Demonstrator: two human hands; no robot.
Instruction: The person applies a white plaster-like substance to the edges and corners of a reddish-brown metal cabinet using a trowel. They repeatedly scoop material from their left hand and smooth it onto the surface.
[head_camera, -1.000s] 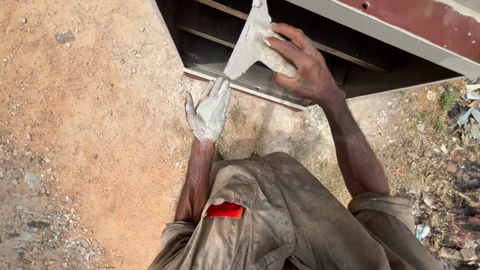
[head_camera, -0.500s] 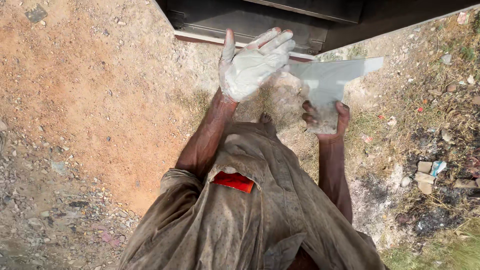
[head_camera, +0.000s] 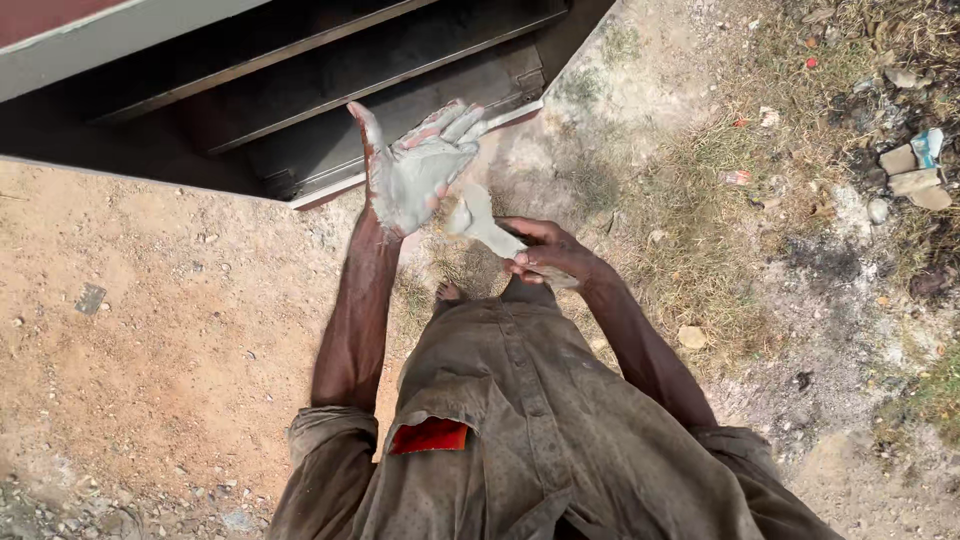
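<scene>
While the head camera looks straight down, the left hand (head_camera: 418, 172) is raised with its palm turned up and its fingers spread, coated from wrist to fingertips in pale grey paste; it grips nothing. Just to its right and a little nearer, the right hand (head_camera: 548, 255) has its fingers curled and pressed around the handle of a flat paste-smeared grey scraper blade (head_camera: 478, 222), whose broad end points up toward the heel of the left hand; whether blade and palm touch cannot be told. Both bare forearms run back to rolled sleeves of a dusty olive-brown work shirt (head_camera: 520, 420), which has a red patch (head_camera: 430, 436) showing at a torn chest pocket on the left. Beyond the hands, at the far left, lies the dark open underside of a metal body with a pale grey edge (head_camera: 300, 90). Reddish-brown dirt ground (head_camera: 150, 320) spreads on the left, and dry grass with scattered stones and litter (head_camera: 820, 180) covers the right.
</scene>
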